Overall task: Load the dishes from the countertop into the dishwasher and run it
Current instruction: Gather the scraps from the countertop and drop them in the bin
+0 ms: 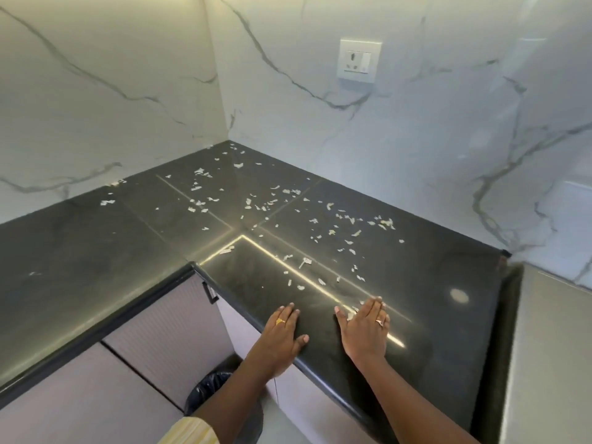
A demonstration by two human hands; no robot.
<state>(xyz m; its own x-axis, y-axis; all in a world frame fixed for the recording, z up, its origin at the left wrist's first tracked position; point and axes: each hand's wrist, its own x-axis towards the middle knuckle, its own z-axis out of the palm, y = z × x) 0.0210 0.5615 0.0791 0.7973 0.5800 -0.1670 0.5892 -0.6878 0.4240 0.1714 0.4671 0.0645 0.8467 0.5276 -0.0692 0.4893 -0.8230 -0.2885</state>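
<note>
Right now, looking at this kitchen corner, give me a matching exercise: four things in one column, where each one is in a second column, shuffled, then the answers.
Things:
1. white scraps
2. wall socket
3. bin with a black liner
4. right hand

Places:
A. down below the front edge of the countertop
B. lying flat on the countertop near its front edge
C. scattered over the countertop
D. on the marble wall

Pairs: 1-C, 2-D, 3-A, 4-B
</note>
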